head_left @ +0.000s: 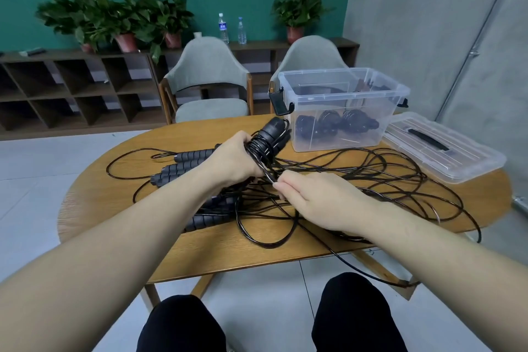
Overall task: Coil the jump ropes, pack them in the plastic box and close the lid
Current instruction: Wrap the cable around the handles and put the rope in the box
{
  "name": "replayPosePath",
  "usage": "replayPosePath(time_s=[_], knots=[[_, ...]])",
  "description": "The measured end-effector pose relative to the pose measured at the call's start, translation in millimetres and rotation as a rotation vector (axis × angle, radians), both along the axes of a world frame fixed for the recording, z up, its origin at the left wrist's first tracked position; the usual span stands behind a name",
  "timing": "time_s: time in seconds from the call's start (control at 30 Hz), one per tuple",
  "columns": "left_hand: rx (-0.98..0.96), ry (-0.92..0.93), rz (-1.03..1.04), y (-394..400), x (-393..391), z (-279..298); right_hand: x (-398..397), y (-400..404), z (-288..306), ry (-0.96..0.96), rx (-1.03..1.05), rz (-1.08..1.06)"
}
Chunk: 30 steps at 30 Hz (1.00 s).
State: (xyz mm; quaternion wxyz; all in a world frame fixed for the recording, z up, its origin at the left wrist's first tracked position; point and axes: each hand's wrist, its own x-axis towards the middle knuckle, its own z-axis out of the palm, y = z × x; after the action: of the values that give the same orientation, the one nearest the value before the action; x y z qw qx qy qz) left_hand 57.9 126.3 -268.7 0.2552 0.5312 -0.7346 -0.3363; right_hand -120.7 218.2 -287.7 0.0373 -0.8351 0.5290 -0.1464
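My left hand [233,158] grips a pair of black jump-rope handles [271,133] with cord wound round them, held above the table. My right hand [308,198] pinches the black cord [268,176] just below that bundle. A tangle of loose black ropes [357,180] spreads over the wooden table [200,254], with several ribbed handles [183,166] lying left of my left hand. The clear plastic box [343,111] stands open at the back right and holds coiled ropes [334,123]. Its clear lid [445,148] lies flat to the right of it.
Two grey chairs [208,80] stand behind the table. A low shelf [71,86] with potted plants and two bottles runs along the green wall. One rope strand hangs off the table's front edge toward the floor [371,271]. My knees show below.
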Motion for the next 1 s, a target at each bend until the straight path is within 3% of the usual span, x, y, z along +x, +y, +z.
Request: replayPosePath(time_s=[0.23,0.37,0.53,0.63,0.8,0.93,1.0], knots=[[0.194,0.283,-0.239,9,5,-2,-20,-10,-4,-0.125,0.128,-0.052],[0.185,0.231,-0.441,7,10,0,-27,-17,6,-0.112,0.21,-0.026],[0.169,0.114,-0.599,16,17,14,-35,-24,13,-0.231,0.435,0.148],[0.114,-0.014,-0.748,23,16,24,-39,-29,17,-0.138,0.446,0.217],[-0.028,-0.349,-0.799,32,5,26,-40,-32,27,0.141,0.446,0.058],[-0.109,-0.765,-0.781,41,-9,29,-37,-32,35,0.259,0.359,-0.011],[-0.185,-0.973,-0.739,44,-13,26,-39,-33,41,0.202,0.357,-0.036]])
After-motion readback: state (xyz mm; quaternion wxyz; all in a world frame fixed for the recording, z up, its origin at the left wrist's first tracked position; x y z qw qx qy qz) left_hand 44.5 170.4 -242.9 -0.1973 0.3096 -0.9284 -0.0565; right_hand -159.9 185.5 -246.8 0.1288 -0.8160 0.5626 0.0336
